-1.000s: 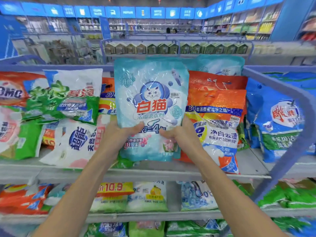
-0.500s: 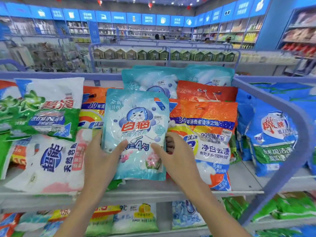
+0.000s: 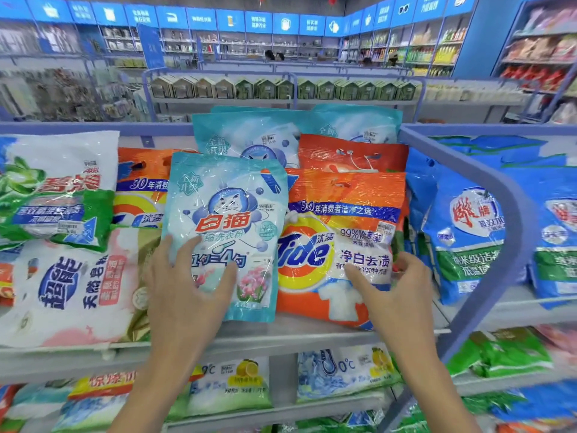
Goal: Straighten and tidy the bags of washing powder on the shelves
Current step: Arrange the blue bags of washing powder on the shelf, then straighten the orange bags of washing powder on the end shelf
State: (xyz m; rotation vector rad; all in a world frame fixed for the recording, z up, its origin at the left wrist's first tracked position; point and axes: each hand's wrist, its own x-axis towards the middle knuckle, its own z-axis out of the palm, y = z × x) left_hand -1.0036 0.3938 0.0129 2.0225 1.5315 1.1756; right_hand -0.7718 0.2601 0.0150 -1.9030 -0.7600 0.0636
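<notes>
Inspected: light-blue cat bag (image 3: 228,214) of glossy plastic, printed with a white cat's head in a blue circle, red characters beneath and pink flowers at the lower right corner, with a small price sticker near the right edge. Found lying face up on the top shelf (image 3: 281,335), upper end leaning back, immediately left of the orange Tide bag (image 3: 337,245) and overlapping that bag's left edge. Left hand (image 3: 184,295), also left of the Tide bag, laid on the cat bag's lower half, fingers spread and nearly straight, thumb across the front beside the flowers; pressing, not clasping. Right hand (image 3: 396,292) at the Tide bag's right edge and apart from the cat bag, thumb on the printed face, fingers bent beside the edge; unable to confirm whether closed round it. Behind the Tide bag, a second orange bag (image 3: 352,151), then further cat bags (image 3: 246,135). Right of the Tide bag, past a rail, blue bags (image 3: 462,239).
</notes>
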